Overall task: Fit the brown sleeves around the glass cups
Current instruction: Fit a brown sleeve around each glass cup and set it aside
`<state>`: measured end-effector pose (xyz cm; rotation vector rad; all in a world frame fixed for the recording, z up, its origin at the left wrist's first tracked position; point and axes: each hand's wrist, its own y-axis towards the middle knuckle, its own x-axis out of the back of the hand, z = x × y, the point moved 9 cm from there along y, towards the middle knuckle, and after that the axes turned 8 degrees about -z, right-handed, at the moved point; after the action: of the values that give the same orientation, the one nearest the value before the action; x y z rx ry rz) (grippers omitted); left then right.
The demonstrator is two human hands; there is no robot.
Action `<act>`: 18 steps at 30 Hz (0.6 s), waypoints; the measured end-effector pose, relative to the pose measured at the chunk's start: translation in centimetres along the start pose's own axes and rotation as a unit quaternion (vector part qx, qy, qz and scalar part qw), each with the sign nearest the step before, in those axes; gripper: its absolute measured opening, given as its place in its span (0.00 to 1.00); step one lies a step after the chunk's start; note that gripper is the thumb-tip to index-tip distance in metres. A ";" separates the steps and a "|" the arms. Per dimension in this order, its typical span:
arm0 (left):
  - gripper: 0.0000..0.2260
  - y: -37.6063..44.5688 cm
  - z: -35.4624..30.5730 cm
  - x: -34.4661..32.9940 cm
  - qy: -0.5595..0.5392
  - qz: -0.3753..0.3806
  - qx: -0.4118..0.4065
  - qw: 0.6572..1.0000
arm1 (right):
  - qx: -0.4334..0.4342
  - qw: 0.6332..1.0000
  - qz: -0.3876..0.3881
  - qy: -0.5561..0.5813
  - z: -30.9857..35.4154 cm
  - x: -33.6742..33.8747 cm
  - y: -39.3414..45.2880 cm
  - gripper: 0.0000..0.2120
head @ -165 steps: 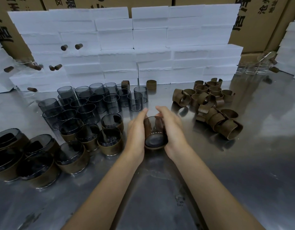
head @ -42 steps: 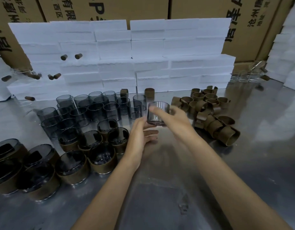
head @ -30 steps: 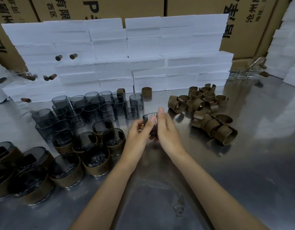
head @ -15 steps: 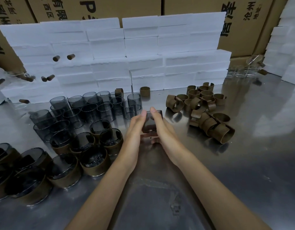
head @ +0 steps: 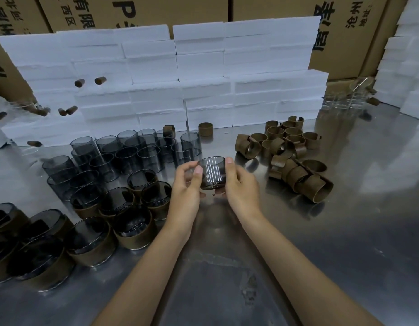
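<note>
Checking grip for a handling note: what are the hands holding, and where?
Both hands, left and right, hold one glass cup by its opposite side walls.

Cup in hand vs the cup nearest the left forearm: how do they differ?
1. The held cup is gripped by both the left hand and right hand; the nearest finished cup rests on the steel table.
2. The held cup is tilted toward the camera; the finished cup stands upright.
3. The finished cup wears a brown sleeve around its lower half; whether the held cup does is unclear.
Both are dark smoked glass.
</note>
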<state>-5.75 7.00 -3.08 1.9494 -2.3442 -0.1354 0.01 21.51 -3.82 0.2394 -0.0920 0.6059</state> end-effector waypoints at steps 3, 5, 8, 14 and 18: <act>0.14 0.2 0.1 -0.2 -0.004 0.001 0.003 1.000 | 0.003 0.999 -0.022 0.029 0.2 0.7 0.3 0.18; 0.17 0.5 0.4 -0.4 -0.025 0.004 0.018 1.000 | -0.013 0.998 -0.013 0.062 0.4 0.8 0.4 0.16; 0.26 0.5 1.1 -1.0 -0.054 0.028 0.053 0.997 | -0.096 0.991 0.051 0.077 -0.3 -0.3 -0.4 0.24; 0.34 -0.6 2.1 -2.5 -0.072 0.094 0.110 0.987 | -0.148 0.974 0.162 0.057 -0.3 -1.9 -1.9 0.37; 0.24 -0.4 0.4 -1.9 -0.038 0.094 0.030 0.994 | -0.163 0.962 0.178 0.129 0.0 -2.4 -2.1 0.31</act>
<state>-5.03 8.75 -3.59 1.7645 -2.5942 -0.1288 -0.78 18.50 -4.56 -0.1827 0.0198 0.9634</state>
